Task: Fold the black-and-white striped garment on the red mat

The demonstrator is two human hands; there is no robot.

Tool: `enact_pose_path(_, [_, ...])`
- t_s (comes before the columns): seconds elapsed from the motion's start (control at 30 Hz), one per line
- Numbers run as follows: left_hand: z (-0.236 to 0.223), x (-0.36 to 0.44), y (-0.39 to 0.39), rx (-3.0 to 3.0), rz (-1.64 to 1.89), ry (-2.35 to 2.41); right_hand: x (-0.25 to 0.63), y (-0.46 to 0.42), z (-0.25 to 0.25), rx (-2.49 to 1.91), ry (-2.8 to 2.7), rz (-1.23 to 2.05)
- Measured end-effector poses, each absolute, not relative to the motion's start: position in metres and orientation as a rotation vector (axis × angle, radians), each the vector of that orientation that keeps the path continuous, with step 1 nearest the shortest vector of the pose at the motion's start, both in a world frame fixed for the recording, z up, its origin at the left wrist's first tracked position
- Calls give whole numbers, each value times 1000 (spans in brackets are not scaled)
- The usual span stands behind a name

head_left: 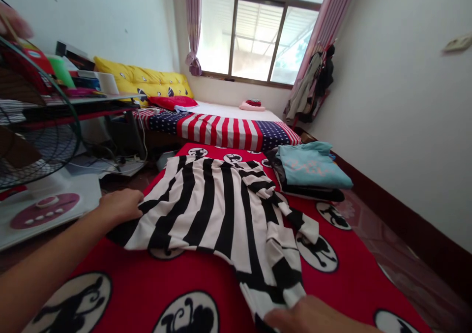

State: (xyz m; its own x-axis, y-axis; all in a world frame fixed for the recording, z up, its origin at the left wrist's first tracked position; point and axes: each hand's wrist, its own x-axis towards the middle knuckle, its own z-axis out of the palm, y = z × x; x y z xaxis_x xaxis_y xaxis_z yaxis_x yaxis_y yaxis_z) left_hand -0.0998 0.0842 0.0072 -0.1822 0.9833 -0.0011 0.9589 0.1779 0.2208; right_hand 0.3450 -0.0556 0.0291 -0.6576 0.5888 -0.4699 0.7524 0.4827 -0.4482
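Note:
A black-and-white striped long-sleeved shirt lies spread over a red blanket with round black-and-cream cat patches. My left hand is closed on the shirt's left edge, pulling the cloth into a corner. Down at the bottom of the view, my right hand pinches the near right corner of the shirt; its fingertips are partly cut off by the frame. One sleeve lies bent across the right side of the shirt.
A pile of folded clothes with a light blue top sits at the right. On the left stand a fan and a cluttered desk. Behind is a bed below a window. A blurred hand shows at upper left.

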Motion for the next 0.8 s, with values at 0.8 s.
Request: enact_pose_path(0.8, [-32,51,13,2357,537,1346,374,83,-63,2603,2658,-648])
